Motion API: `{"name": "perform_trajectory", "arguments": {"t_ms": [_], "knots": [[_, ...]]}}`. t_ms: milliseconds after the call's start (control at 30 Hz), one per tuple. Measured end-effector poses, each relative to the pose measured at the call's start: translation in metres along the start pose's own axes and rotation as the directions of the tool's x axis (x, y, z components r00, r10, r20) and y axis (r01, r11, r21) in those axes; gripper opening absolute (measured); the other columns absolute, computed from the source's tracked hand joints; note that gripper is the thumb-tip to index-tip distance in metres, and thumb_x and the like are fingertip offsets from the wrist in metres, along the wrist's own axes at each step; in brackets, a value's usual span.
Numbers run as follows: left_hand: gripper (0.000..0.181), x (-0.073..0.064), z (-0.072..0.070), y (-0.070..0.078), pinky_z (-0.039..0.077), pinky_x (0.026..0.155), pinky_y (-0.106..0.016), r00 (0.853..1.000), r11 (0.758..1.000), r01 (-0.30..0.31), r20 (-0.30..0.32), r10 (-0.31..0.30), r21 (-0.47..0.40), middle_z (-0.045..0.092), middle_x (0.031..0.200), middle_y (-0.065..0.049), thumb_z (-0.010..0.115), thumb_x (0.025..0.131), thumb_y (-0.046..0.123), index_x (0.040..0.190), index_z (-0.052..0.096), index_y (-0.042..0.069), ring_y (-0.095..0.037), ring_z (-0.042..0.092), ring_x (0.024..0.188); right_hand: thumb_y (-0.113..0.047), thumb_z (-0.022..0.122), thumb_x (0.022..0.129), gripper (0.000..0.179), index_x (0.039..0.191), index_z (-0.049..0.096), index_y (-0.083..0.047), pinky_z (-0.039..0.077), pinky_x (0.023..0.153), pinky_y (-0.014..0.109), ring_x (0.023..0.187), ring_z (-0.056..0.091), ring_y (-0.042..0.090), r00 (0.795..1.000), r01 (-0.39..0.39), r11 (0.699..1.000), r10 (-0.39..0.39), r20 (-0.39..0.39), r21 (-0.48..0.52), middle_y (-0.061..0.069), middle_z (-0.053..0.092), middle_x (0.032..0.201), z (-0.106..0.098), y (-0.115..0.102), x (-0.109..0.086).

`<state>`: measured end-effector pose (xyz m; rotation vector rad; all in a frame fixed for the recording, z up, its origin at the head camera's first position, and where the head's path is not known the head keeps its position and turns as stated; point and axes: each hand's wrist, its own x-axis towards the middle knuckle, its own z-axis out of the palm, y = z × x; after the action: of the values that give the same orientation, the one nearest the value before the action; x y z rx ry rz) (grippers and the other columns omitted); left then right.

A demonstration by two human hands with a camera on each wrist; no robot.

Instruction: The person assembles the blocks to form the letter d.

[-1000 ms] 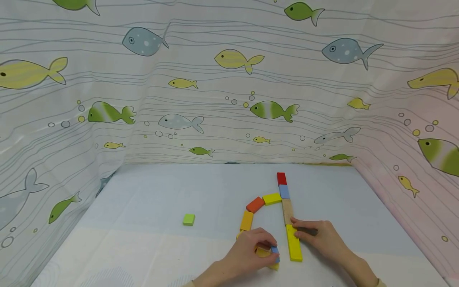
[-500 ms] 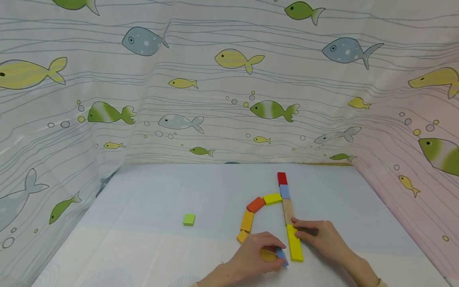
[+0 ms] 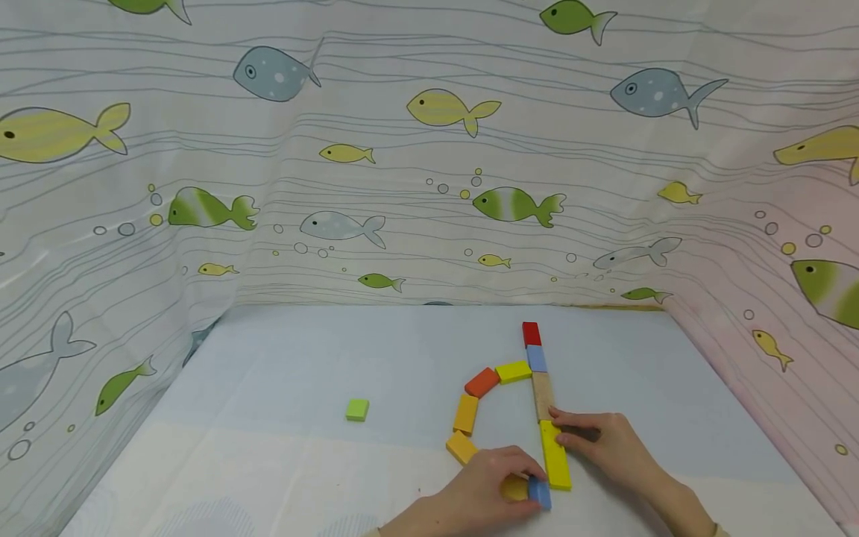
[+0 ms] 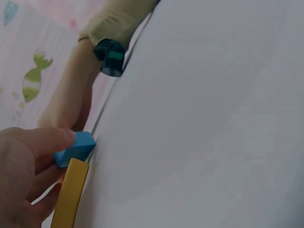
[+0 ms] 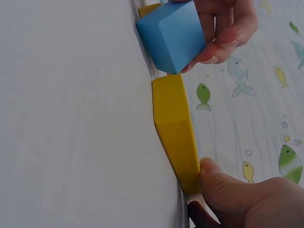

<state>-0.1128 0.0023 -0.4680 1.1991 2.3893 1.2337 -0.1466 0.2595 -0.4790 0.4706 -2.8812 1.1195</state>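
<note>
Near the table's front, my left hand pinches a small blue block between thumb and fingers. The blue block lies beside the near end of a long yellow block. An orange-yellow block is right against it on the other side, partly behind the hand. My right hand reaches in from the right; its thumb and index fingertip touch the far end of the long yellow block, right at its join with a plain wood block. The other right fingers are hidden.
Blue and red blocks continue the straight row away from me. A curve of yellow, orange-red and orange blocks bends left. A lone green block lies further left. Fish-printed curtain surrounds the table.
My left hand has moved right and slightly nearer with the blue block, bringing it beside the long yellow block's near end. The right hand stays in place.
</note>
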Motion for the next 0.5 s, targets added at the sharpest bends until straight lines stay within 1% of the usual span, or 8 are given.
{"name": "perform_trajectory", "arguments": {"t_ms": [67, 200, 367, 500], "knots": [[0.024, -0.0006, 0.0005, -0.0005, 0.05, 0.085, -0.008, 1.0, 1.0, 0.018, 0.006, -0.018, 0.006, 0.068, 0.113, 0.013, 0.071, 0.094, 0.023, 0.117, 0.068, 0.017, 0.009, 0.059, 0.094, -0.038, 0.077, 0.084, 0.036, 0.118, 0.074, -0.027, 0.054, 0.098, 0.04, 0.118, 0.065, 0.016, 1.0, 0.002, 1.0, -0.002, 0.002, 0.003, -0.018, 0.07, 0.12, 0.0001, -0.0001, 0.0001], [0.025, -0.0016, 0.001, -0.0017, 0.05, 0.084, -0.009, 0.998, 0.998, 0.066, 0.021, -0.065, -0.011, 0.068, 0.112, 0.017, 0.071, 0.094, 0.024, 0.118, 0.068, 0.019, 0.009, 0.058, 0.092, -0.037, 0.078, 0.084, 0.036, 0.119, 0.074, -0.027, 0.054, 0.098, 0.04, 0.118, 0.065, 0.016, 1.0, -0.001, 1.0, 0.001, 0.007, 0.005, -0.018, 0.07, 0.12, -0.0001, -0.0004, 0.0002], [0.026, -0.0016, 0.0009, -0.0015, 0.05, 0.085, -0.009, 0.994, 0.995, 0.096, 0.045, -0.095, -0.024, 0.067, 0.112, 0.018, 0.071, 0.094, 0.024, 0.119, 0.067, 0.02, 0.009, 0.057, 0.092, -0.037, 0.078, 0.085, 0.036, 0.119, 0.074, -0.026, 0.053, 0.099, 0.041, 0.119, 0.065, 0.017, 1.0, -0.01, 1.0, 0.009, 0.012, 0.008, -0.017, 0.07, 0.12, -0.0009, -0.0011, 0.0004], [0.027, -0.0018, 0.0006, -0.0013, 0.049, 0.084, -0.009, 0.993, 0.995, 0.102, 0.061, -0.103, 0.018, 0.066, 0.111, 0.019, 0.072, 0.094, 0.023, 0.119, 0.067, 0.021, 0.009, 0.056, 0.091, -0.038, 0.077, 0.085, 0.036, 0.119, 0.074, -0.027, 0.053, 0.099, 0.041, 0.12, 0.064, 0.017, 1.0, -0.008, 1.0, 0.008, 0.013, 0.011, -0.017, 0.07, 0.121, -0.0005, -0.0005, 0.0003]]}}
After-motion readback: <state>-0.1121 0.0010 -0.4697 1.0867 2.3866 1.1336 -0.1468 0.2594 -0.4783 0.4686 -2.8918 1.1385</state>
